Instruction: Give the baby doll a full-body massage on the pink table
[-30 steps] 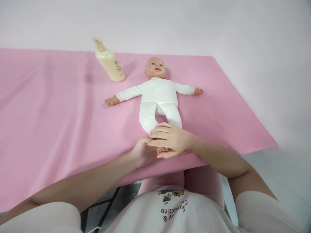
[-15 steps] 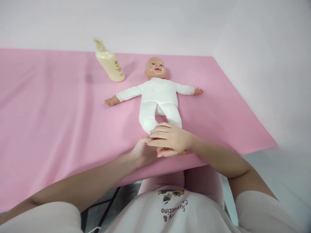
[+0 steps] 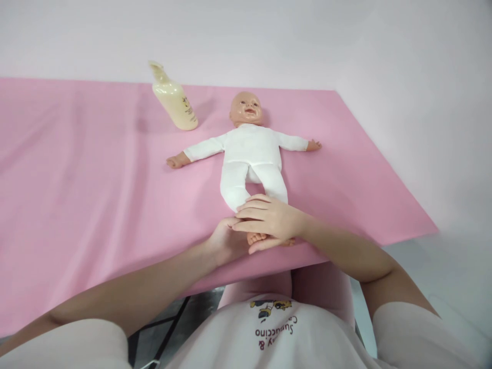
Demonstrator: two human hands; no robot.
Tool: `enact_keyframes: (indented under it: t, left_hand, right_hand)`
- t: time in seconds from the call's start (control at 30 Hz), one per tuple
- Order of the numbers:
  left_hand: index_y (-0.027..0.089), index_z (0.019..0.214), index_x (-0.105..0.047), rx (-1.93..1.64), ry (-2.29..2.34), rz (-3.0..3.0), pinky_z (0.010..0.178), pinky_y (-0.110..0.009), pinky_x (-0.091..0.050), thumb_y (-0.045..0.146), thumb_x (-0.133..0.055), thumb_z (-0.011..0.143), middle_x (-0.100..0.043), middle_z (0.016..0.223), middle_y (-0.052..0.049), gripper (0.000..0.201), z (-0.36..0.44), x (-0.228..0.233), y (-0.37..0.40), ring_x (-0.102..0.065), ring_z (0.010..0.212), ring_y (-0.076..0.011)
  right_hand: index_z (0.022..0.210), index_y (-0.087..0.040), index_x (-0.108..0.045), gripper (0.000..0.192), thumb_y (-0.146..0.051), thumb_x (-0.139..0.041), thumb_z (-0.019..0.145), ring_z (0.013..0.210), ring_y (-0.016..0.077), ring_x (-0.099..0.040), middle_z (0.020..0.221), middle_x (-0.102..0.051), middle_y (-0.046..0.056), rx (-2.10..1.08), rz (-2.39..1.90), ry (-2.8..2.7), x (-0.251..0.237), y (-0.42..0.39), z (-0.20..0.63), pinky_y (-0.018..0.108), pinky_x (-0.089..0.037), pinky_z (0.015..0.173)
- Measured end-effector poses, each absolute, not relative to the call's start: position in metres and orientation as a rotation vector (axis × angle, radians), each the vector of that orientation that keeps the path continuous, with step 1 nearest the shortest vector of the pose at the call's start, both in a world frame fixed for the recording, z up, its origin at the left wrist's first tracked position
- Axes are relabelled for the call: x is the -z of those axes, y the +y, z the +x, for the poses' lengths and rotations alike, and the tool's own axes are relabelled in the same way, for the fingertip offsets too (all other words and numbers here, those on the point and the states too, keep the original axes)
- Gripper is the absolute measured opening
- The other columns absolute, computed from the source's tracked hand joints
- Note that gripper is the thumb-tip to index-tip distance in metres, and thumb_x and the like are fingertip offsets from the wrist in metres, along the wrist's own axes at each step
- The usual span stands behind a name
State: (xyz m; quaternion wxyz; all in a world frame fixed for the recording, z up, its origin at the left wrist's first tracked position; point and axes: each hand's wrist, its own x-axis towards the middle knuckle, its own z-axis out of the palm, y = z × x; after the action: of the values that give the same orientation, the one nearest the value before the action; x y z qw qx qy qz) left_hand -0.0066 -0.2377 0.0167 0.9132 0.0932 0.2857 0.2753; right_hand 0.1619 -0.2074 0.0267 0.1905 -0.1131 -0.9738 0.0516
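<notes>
Nearest the person, both hands meet at the doll's (image 3: pixel 249 154) feet, close to the near edge of the pink cloth (image 3: pixel 96 195). The left hand (image 3: pixel 226 240) lies underneath and cups a foot (image 3: pixel 255 237) from below; the right hand (image 3: pixel 269 220) is laid across the top, fingers pointing left, so the two hands are closed together around the foot with only its toes showing between them. The other foot is mostly hidden under the right palm.

Judgement: the step in hand appears to be working the doll's foot between both palms. To do it well, the lower hand should keep supporting the sole while the upper hand presses lightly, so that the leg is not dragged toward the cloth's edge.

Beyond the hands, the doll lies face up in a white suit, arms spread, head pointing away. Farther off, left of its head, a cream bottle (image 3: pixel 175 100) stands well apart from both hands.
</notes>
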Motion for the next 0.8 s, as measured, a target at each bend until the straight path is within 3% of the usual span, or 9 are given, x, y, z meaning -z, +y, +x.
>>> enact_keyframes:
  t: [0.43, 0.8]
  left_hand:
    - [0.015, 0.088, -0.065, -0.561, 0.618, 0.192, 0.093, -0.041, -0.051, 0.011, -0.054, 0.057, -0.071, 0.101, -0.008, 0.034, -0.0059, -0.019, -0.2375, -0.065, 0.106, -0.0264]
    - [0.014, 0.083, -0.062, -0.562, 0.662, 0.23, 0.102, -0.035, -0.047, 0.013, -0.053, 0.064, -0.07, 0.101, -0.009, 0.021, -0.0083, -0.0162, -0.239, -0.058, 0.12, -0.0253]
  right_hand:
    - [0.128, -0.018, -0.058, 0.048, -0.051, -0.05, 0.094, 0.12, 0.0226, -0.048, 0.12, -0.061, 0.012, -0.163, -0.337, -2.774, -0.032, -0.2077, 0.1629, 0.041, -0.035, 0.105]
    - [0.127, -0.016, -0.059, 0.051, -0.054, -0.047, 0.094, 0.121, 0.0221, -0.047, 0.119, -0.061, 0.012, -0.206, -0.347, -2.756, -0.0325, -0.2086, 0.162, 0.04, -0.033, 0.107]
